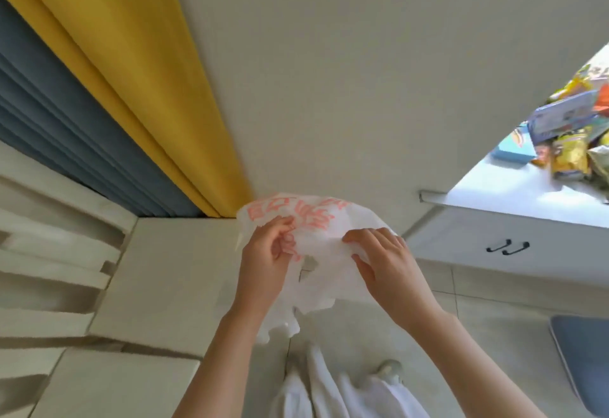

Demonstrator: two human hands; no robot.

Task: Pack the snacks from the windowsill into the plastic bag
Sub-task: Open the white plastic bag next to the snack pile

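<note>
We held the white, red-printed plastic bag (313, 220) in mid-air, left hand (267, 262) and right hand (385, 262) both pinching its crumpled film, fingers curled. The snacks (570, 147) lay piled on the windowsill (507, 197) — well apart, at right.

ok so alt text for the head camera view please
A left hand and a right hand pinch a crumpled white plastic bag with red print, held up in front of the person. The snacks sit piled on the windowsill at the upper right, apart from the bag; a yellow curtain hangs at the left.
</note>
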